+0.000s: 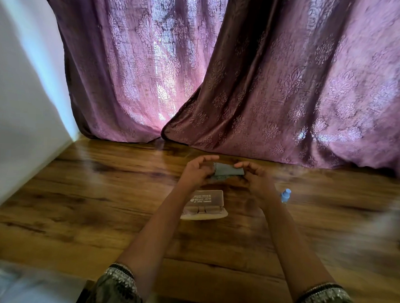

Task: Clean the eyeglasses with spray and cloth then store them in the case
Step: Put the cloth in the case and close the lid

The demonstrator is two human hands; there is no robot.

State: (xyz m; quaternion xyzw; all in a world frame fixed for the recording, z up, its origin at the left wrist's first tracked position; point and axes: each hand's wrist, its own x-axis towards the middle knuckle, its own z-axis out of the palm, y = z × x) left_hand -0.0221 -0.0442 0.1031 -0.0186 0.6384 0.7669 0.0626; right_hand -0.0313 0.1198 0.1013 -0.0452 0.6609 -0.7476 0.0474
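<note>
Head view: both forearms reach toward 12 o'clock over a wooden surface [93,217].
Left hand [196,172]: fingers curved, gripping the left end of the grey-blue cloth [228,171].
Right hand [257,178]: fingers curled over the cloth's right end.
Eyeglasses: lost in blur; whether they sit under the cloth cannot be told.
Case [203,203]: beige, lid open, at 6 o'clock from the hands, apart from them.
Spray bottle [286,195]: blue, upright, at 4 o'clock from the right hand.
Curtains [290,86]: purple, patterned, at 12 o'clock.
</note>
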